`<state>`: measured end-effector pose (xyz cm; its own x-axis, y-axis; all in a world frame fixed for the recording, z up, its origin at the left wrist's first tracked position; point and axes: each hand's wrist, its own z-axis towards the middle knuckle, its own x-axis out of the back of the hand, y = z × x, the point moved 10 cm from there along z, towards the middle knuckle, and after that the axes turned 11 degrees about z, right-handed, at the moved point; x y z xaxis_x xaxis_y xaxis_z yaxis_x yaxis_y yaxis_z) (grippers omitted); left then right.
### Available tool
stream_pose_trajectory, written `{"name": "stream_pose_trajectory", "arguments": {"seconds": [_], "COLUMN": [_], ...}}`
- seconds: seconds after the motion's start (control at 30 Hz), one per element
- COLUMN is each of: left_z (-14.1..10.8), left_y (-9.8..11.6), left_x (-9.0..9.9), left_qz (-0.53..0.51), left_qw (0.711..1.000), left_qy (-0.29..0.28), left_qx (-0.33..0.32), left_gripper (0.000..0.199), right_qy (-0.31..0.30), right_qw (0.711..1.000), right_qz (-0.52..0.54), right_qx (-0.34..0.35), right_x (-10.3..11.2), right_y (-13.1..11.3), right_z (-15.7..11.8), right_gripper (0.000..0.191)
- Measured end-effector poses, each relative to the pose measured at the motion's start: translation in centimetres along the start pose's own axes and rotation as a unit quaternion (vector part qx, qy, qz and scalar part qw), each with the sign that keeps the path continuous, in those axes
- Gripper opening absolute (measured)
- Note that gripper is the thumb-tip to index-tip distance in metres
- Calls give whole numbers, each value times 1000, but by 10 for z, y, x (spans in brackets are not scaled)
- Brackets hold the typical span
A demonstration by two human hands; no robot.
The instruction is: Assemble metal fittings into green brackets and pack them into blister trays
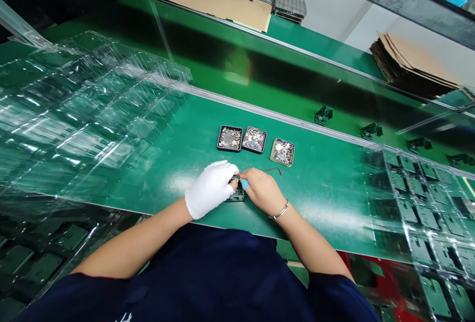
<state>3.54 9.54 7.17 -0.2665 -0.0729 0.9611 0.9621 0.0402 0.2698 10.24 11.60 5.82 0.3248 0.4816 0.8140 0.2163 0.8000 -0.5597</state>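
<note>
Materials, left to right: clear trays (111, 99), glossy plastic, pocketed and stacked; left hand (211, 186) in a matte white glove; part (236, 196), dark green, small and blocky; 3 squarish dishes heaped with tiny shiny metal pieces, the 1st (218, 139) and 2nd (254, 151) black-rimmed and side by side, the 3rd (282, 164) yellowish at the rim and set apart; right hand (261, 191) bare, with a light blue finger cover (245, 183) and a silver bracelet (281, 211); rod (272, 169), thin, bent, reddish at its end.

Around, left to right: tan board (215, 0) on the back ledge; 4 dark pieces spaced along the green strip behind the rail (260, 110); a filled tray (419, 213) with flat green plates in its pockets; a cardboard stack (415, 65) beyond. The fingers block my view of most of the part's top.

Position: part lies on the green bench (319, 203) between the hands, nearer me than the dishes. Left fingers curl round it, pinching it. Right fingers bend inward at its upper edge; whether they pinch rod or part, I cannot tell. The rod sticks out from behind the right hand.
</note>
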Motion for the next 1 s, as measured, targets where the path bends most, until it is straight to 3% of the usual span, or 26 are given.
{"name": "stream_pose_trajectory", "arguments": {"seconds": [0.13, 0.23, 0.33, 0.47, 0.6, 0.73, 0.93, 1.0], "left_z": [0, -2, -9, -21, -25, -28, -36, -37], "left_y": [0, -8, -25, -30, -29, -34, -43, -44], "left_x": [-1, 0, 2, -9, -23, -23, -22, -23], "left_qz": [25, -44, -142, -144, -102, -99, -111, -109], "left_qw": [1000, 999, 987, 987, 992, 992, 992, 992], "left_qy": [10, 17, 55, 64, 61, 73, 61, 57], "left_qx": [4, 16, 51, 43, 40, 34, 22, 22], "left_gripper": [13, 10, 34, 61, 56, 53, 53, 52], "right_qy": [-13, 6, 40, -8, -25, -59, -56, -55], "right_qw": [1000, 998, 987, 975, 983, 989, 984, 984], "right_qz": [-7, 12, 25, 15, -18, -36, 145, 149], "right_qx": [-13, -60, -151, -223, -182, -134, -86, -85], "right_x": [-1, 6, 16, 14, 24, 20, -1, -5], "right_y": [-1, 11, 36, 61, 69, 74, 52, 48], "right_z": [2, 2, -1, -4, -6, -10, -2, 0], "right_gripper": [25, 21, 18, 21, 21, 16, 26, 25]}}
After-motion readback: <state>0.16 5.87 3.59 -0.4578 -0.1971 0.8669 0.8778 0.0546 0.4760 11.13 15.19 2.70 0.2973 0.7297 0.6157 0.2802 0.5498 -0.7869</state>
